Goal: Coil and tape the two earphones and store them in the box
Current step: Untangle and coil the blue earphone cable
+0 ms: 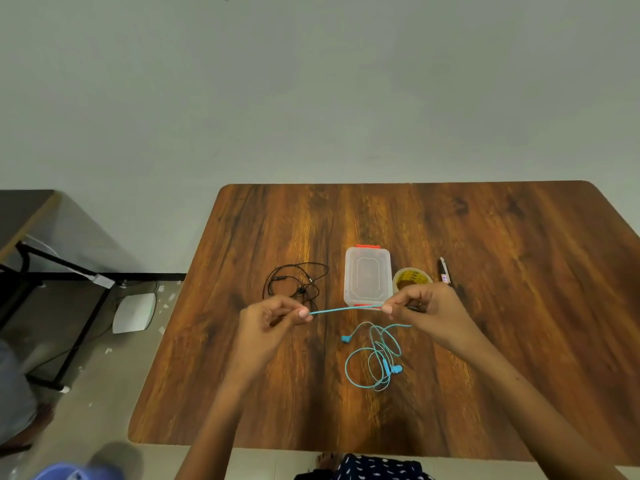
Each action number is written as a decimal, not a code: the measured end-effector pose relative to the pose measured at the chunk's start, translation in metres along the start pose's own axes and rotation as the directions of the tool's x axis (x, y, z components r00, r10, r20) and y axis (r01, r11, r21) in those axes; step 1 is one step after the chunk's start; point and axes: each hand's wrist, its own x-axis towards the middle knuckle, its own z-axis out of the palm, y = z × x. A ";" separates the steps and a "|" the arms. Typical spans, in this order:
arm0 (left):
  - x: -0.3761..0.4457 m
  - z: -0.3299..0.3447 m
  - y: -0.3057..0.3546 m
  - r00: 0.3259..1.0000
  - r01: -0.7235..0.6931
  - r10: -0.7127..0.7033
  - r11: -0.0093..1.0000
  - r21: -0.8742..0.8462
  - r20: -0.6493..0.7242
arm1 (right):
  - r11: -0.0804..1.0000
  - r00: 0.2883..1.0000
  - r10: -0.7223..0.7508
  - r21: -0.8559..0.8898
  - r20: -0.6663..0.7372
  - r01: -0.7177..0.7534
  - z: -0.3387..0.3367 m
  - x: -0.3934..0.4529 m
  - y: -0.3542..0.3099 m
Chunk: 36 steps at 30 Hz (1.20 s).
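Note:
I hold a stretch of the blue earphone cable (346,309) taut above the wooden table (519,306). My left hand (277,318) pinches one end and my right hand (424,308) pinches the other. The remainder of the blue earphones (375,362) lies in loose loops on the table below my right hand, both earbuds showing. Black earphones (298,282) lie tangled beyond my left hand. A clear plastic box (367,277) with red clips and its lid on stands just past the taut cable. A roll of tape (412,278) sits to its right, partly hidden by my right hand.
A pen (444,271) lies right of the tape roll. Left of the table stand a dark desk (20,216) with a black frame and a white device (133,312) on the floor. A blue tub (76,472) sits at the lower left.

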 end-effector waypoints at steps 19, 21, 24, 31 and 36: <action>0.008 0.040 0.011 0.927 -0.331 0.370 0.887 0.322 -0.067 | 1.000 0.996 0.029 -0.012 0.087 -0.028 0.018 0.014 -0.011; 0.006 0.033 0.005 0.930 -0.292 0.345 0.904 0.313 -0.129 | 0.999 0.997 0.051 0.001 0.063 -0.051 0.005 0.012 -0.001; 0.001 0.025 -0.002 0.926 -0.231 0.309 0.919 0.319 -0.217 | 0.997 0.997 0.077 -0.023 0.010 -0.077 -0.011 0.006 0.010; -0.005 0.027 -0.004 0.978 -0.014 0.122 0.848 0.530 -0.169 | 0.996 0.995 0.079 -0.038 -0.067 -0.081 -0.014 0.005 0.007; -0.003 0.044 0.005 0.987 -0.140 0.162 0.871 0.471 -0.006 | 0.988 0.999 0.042 -0.150 -0.017 -0.044 0.011 0.009 -0.011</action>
